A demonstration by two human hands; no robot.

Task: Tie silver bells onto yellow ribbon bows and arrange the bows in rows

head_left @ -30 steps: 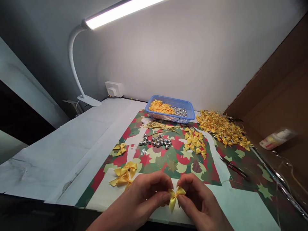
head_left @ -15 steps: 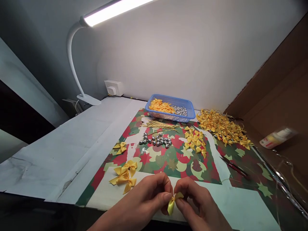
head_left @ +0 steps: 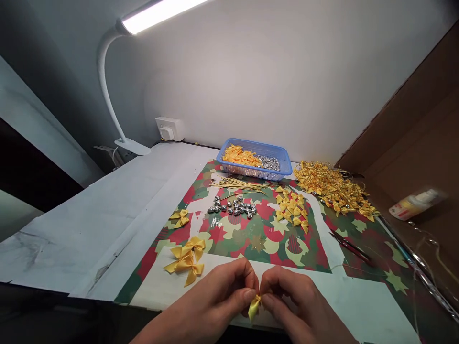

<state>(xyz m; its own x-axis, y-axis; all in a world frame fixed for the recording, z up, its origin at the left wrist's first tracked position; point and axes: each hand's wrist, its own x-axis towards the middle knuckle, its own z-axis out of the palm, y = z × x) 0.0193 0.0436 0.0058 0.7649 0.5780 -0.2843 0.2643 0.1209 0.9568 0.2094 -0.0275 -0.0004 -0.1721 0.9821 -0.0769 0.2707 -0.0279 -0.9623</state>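
A small yellow ribbon bow (head_left: 254, 308) is pinched between my two hands at the front edge of the table. My left hand (head_left: 229, 294) grips it from the left, thumb against the curled fingers. From the right, my right hand (head_left: 290, 298) pinches it too, covering most of its right side. One tail of the bow hangs down between the fingertips. Left of my hands, several yellow bows (head_left: 188, 260) lie on white paper, with another bow (head_left: 180, 218) just behind. Silver bells (head_left: 242, 208) are gathered ahead of my hands.
A blue basket (head_left: 287, 167) holds bows and bells at the back. Gold cords (head_left: 238, 184) lie before it. Loose bows (head_left: 292, 206) and a corded bow heap (head_left: 330, 186) are on the right, near tweezers (head_left: 349, 246) and a bottle (head_left: 412, 204). A lamp (head_left: 103, 81) stands back left.
My right fingers have closed further over the bow, so its right loop is now mostly hidden. The whole view has shifted slightly; the things on the table lie as before.
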